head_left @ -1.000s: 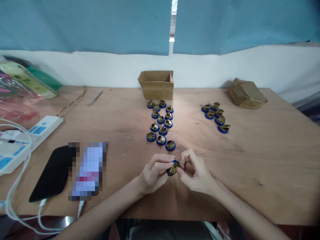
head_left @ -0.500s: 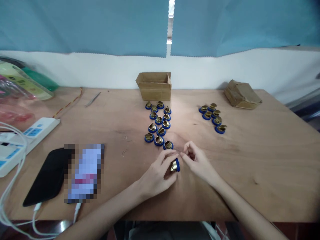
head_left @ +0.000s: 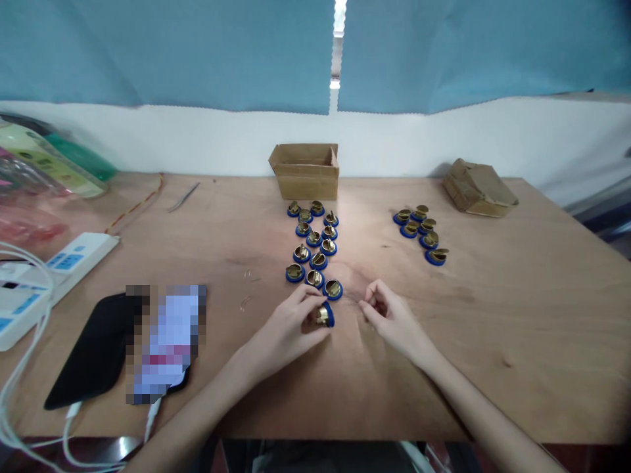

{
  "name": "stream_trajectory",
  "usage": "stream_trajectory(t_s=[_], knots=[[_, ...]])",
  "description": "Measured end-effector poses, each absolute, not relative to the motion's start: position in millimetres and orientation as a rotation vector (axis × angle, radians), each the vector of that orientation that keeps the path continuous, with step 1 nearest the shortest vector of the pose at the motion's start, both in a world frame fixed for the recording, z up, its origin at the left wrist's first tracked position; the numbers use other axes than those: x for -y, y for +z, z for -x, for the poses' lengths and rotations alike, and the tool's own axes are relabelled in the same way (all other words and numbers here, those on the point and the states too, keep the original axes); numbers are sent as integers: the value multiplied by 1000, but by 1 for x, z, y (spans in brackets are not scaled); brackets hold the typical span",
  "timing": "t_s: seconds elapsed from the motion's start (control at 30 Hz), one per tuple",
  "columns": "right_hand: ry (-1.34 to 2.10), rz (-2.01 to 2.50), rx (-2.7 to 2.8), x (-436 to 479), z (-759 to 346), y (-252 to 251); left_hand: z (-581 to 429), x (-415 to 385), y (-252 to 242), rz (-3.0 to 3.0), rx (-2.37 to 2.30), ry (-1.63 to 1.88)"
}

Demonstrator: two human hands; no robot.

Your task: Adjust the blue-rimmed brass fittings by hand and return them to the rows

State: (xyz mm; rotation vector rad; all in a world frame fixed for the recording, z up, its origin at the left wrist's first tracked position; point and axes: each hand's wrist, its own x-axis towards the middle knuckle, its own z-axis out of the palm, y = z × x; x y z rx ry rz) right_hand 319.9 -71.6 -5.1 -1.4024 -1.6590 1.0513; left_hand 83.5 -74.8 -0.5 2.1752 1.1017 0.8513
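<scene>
My left hand (head_left: 290,325) grips a round brass-coloured piece with a blue rim (head_left: 324,316), turned on its edge between thumb and fingers. To its right, just above the tabletop, my right hand (head_left: 394,322) has thumb and forefinger pinched together. Whatever sits in that pinch, if anything, is too small to make out. Beyond my left hand lies a cluster of similar blue-rimmed brass pieces (head_left: 318,261), several of them with tilted brass flaps on top. A smaller group of the same pieces (head_left: 428,240) rests farther right.
An uncovered cardboard box (head_left: 308,184) stands at the back, and a crumpled one (head_left: 478,190) at the back right. Tweezers (head_left: 184,196) and thin curved bits (head_left: 245,302) lie left of the cluster. A black phone (head_left: 89,348), a lit phone (head_left: 167,341) and a power strip (head_left: 83,259) occupy the left.
My left hand has shifted left with the blue-rimmed brass piece, widening the gap to my right hand. The right hand stays nearly in place, fingers still pinched.
</scene>
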Motion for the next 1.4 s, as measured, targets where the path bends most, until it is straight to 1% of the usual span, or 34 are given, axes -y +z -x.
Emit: stream_trajectory(t_s=[0.13, 0.27, 0.4, 0.47, 0.67, 0.87, 0.97, 1.1, 1.23, 1.4], knots=[[833, 1520, 1750, 67, -331, 5, -71, 68, 13, -2203, -1186, 723], [443, 1805, 1812, 58, -361, 17, -72, 66, 15, -2286, -1283, 643], [-10, 2113, 1675, 44, -405, 21, -75, 64, 9, -2333, -1347, 620], [-111, 2181, 1688, 35, -426, 19, -74, 64, 4, -2368, -1351, 616], [-43, 2204, 1971, 4, -462, 7, -76, 63, -4, -2408, -1421, 535], [-115, 2111, 1832, -8, -470, -11, -81, 63, -2, -2152, -1458, 637], [-75, 2050, 1798, -3, -470, -12, -77, 62, 0, -2034, -1475, 676], [27, 1997, 1714, 7, -466, -7, -67, 56, 2, -2079, -1406, 616], [171, 1880, 1713, 15, -454, -3, -61, 52, 5, -2096, -1336, 470], [193, 1601, 1871, 26, -425, 2, -62, 51, 6, -2104, -1317, 491]])
